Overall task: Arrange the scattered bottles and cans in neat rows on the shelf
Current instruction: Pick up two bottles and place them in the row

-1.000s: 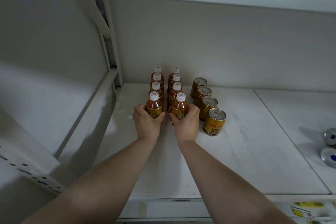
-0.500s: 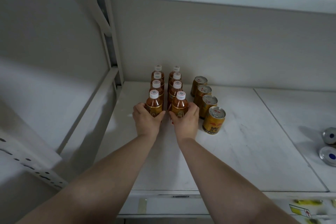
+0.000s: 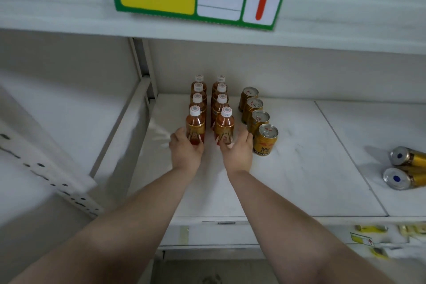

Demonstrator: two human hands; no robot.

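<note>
Head view. Left hand [image 3: 186, 150] curled around the bottom of the front left bottle [image 3: 195, 125], fingers touching it. Right hand [image 3: 237, 151] half open, cupped at the front right bottle [image 3: 224, 127], thumb on its label. Eight brown bottles upright in two neat rows on the white shelf [image 3: 288, 180]. Just beside them on the right, four gold cans [image 3: 258, 117] upright in one row. Well apart at the far right, two more cans [image 3: 406, 168] on their sides.
</note>
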